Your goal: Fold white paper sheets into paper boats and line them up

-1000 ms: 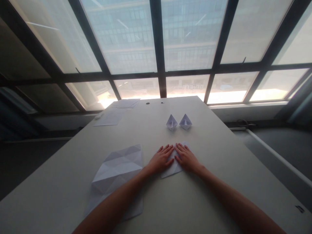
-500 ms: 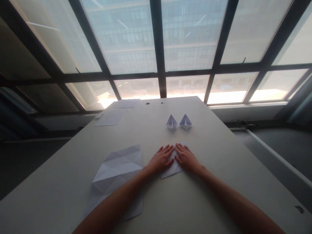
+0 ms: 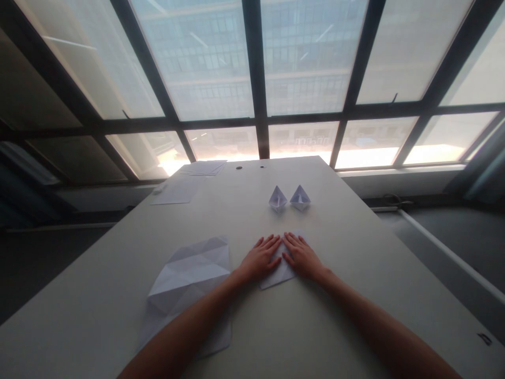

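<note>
A folded piece of white paper (image 3: 279, 275) lies on the table under both hands, its middle mostly covered. My left hand (image 3: 262, 258) rests flat on its left side, fingers stretched out. On the right side, my right hand (image 3: 302, 255) lies flat too, with its fingertips close to those of the left. Just beyond the hands stand two small folded paper boats, one on the left (image 3: 278, 199) and one on the right (image 3: 300, 198). A larger creased sheet of paper (image 3: 189, 279) spreads out to the left, partly hidden by my left forearm.
Flat white sheets (image 3: 177, 190) lie at the far left of the white table (image 3: 355, 273). A small dark object (image 3: 484, 339) sits near its right edge. Tall windows (image 3: 303, 58) rise behind the far end, and a white pole (image 3: 450, 252) runs along the right.
</note>
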### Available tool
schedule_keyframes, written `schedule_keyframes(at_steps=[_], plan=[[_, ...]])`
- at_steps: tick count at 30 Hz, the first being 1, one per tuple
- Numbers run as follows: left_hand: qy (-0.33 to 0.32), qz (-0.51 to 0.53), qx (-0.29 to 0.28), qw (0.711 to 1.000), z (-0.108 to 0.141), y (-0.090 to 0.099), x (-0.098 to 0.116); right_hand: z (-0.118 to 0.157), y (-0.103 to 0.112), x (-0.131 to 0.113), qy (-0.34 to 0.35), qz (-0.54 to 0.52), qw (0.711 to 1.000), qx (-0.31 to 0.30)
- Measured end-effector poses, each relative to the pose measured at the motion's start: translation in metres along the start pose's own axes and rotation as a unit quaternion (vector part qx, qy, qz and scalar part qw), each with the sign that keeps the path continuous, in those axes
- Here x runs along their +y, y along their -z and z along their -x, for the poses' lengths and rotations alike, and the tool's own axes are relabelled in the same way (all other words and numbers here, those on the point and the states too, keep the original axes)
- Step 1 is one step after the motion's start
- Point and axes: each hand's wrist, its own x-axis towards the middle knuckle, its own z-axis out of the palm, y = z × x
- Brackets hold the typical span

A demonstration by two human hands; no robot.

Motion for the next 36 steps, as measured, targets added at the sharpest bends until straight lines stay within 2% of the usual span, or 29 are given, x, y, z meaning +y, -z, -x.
schedule_keyframes(at_steps=[32, 36], plan=[[-0.003, 0.023, 0.003, 1.000, -0.0006, 0.0016, -0.0004, -0.0010, 0.0025, 0.0031, 0.003, -0.013, 1.000, -0.008], [0.006, 0.048, 0.028, 0.998, -0.0024, -0.0006, -0.0024, -0.0023, 0.0052, 0.0078, 0.009, -0.022, 1.000, -0.013]])
